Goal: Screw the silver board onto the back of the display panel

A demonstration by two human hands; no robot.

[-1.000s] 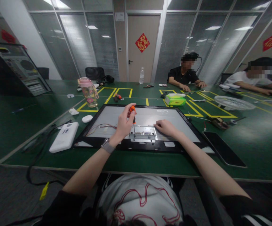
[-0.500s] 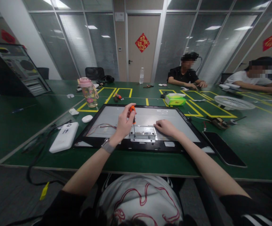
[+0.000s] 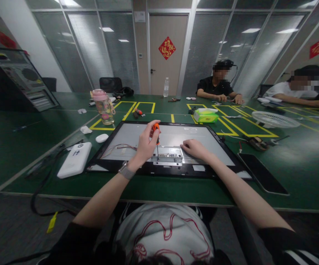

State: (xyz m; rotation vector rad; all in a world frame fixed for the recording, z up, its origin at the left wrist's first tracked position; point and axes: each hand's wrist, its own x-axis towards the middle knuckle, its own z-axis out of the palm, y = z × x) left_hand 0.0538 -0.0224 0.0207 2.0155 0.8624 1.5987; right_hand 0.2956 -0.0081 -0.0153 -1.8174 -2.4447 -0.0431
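My left hand is closed around the orange and black handle of a screwdriver. Its shaft points down, almost upright, with the tip at the left part of a silver metal bracket. That bracket lies near the front edge of a flat display panel with a black frame and a grey back. At the bracket's upper right corner rests my right hand, its fingers curled; what lies under the fingertips is hidden. Thin wires run over the panel left of my left hand.
Left of the panel are a white power bank, a white case and a pink-lidded bottle. A dark phone lies to the right. Beyond sit a green tissue pack, a white fan grille and two people across the table.
The view has shifted very slightly. Both hands and the screwdriver keep practically the same position on the panel.
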